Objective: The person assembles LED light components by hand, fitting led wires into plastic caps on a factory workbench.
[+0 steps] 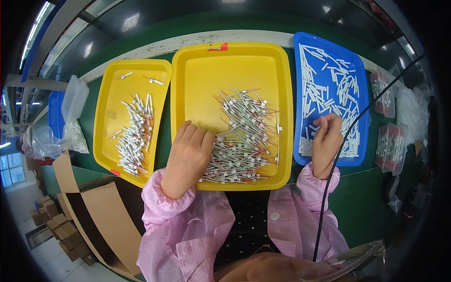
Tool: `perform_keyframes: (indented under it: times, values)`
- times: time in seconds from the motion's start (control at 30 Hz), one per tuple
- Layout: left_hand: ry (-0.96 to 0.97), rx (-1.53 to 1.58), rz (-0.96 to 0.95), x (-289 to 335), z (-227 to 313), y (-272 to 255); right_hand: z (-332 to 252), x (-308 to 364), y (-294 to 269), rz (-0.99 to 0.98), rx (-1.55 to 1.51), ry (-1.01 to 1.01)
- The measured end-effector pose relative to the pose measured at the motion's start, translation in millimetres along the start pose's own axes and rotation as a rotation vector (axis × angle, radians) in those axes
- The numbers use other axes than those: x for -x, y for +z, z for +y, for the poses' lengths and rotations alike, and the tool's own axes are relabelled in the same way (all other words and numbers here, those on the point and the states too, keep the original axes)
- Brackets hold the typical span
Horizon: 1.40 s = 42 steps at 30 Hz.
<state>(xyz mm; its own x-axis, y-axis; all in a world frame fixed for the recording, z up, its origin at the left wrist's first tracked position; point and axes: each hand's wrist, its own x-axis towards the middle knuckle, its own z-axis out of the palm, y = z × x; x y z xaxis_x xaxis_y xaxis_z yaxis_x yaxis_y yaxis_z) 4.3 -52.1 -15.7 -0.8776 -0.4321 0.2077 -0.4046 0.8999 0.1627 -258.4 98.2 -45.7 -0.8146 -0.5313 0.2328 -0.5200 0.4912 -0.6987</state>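
My left hand point(190, 152) is closed with its knuckles up at the left side of the middle yellow tray point(202, 70). Its fingertips are hidden beside a heap of thin wired parts point(242, 160) with white blocks and orange leads; what they grip, if anything, does not show. Over the lower left part of the blue tray point(329, 43), my right hand point(328, 143) has its thumb and forefinger drawn together. Anything pinched there is too small to make out. Loose short white tubes point(347, 89) lie scattered in the blue tray around that hand.
A smaller yellow tray point(110, 136) at left holds white-tubed wired parts point(136, 136). Clear boxes of parts point(391, 148) and plastic bags point(412, 113) stand far right. A black cable point(350, 129) crosses before the blue tray. An open carton point(110, 216) sits lower left.
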Motion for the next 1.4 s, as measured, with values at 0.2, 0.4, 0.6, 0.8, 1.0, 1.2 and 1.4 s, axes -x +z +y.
perform_keyframes:
  times: [0.2,0.4,0.6,0.8,1.0,1.2,1.4]
  values:
    - [-0.141,0.046,0.181,13.3,12.9,-11.8,-4.5,2.3,-1.5,-0.043,0.389,-0.359]
    - [-0.254,0.119,0.43,20.4,22.8,-9.0,6.9,2.2,1.3,-0.302,0.435,-0.266]
    - [-0.29,0.124,0.439,17.2,33.1,-12.4,-12.6,6.5,-11.8,-0.047,0.219,-0.335]
    - [-0.234,0.429,0.56,13.3,47.1,-15.5,-40.1,44.6,-3.1,-0.463,-0.597,-0.294]
    - [-0.294,0.642,0.538,13.9,50.2,-15.3,-66.4,45.5,7.9,-0.517,-0.711,-0.306]
    - [-0.247,0.853,0.569,16.9,47.9,-13.2,-66.3,42.1,4.3,-0.703,-0.777,-0.141]
    - [-0.252,0.84,0.571,17.0,48.5,-12.2,-57.0,44.3,14.7,-0.745,-1.137,-0.053]
